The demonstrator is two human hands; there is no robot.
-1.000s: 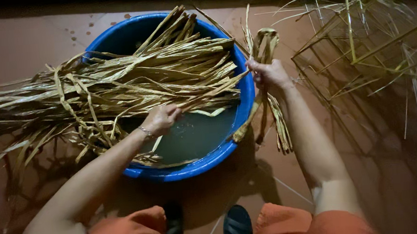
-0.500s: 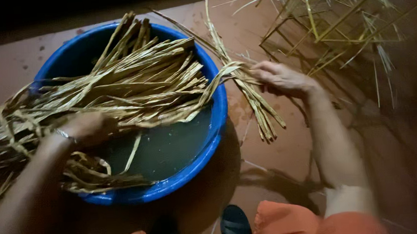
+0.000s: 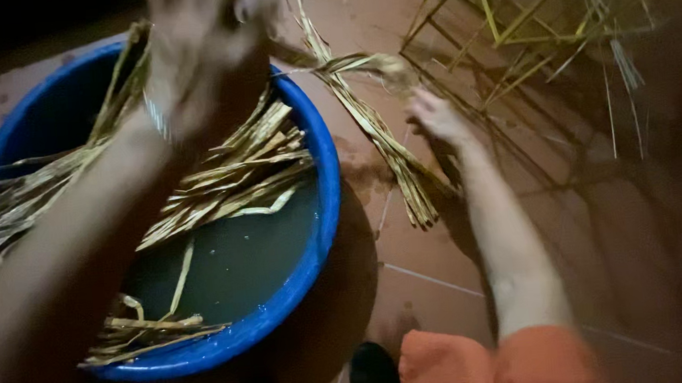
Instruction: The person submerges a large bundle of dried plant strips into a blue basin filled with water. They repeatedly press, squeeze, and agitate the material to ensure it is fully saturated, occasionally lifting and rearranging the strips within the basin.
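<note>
Hanging over the tiled floor [image 3: 435,277] just right of the basin [image 3: 322,209], a bundle of long dry strips [image 3: 390,152] droops from the right hand [image 3: 436,117], its loose ends spreading downward toward the tiles. The hand sits at the bundle's upper part, fingers curled near the bend of the strips; motion blur keeps me from telling whether they are clamped on it or only touching. The left hand [image 3: 203,53] is raised above the basin's far side, large and blurred, a thin bangle [image 3: 156,116] at the wrist; whether it is spread or gripping cannot be told. Below it, more pale strips [image 3: 228,179] lie across the blue basin, some over its left rim, some dipping into murky water [image 3: 242,262]. Beyond the right hand stands a frame of thin sticks [image 3: 507,44] with straw strewn over it. Orange cloth [image 3: 489,365] covers the knees at the bottom edge, with a dark shoe [image 3: 372,373] beside it
</note>
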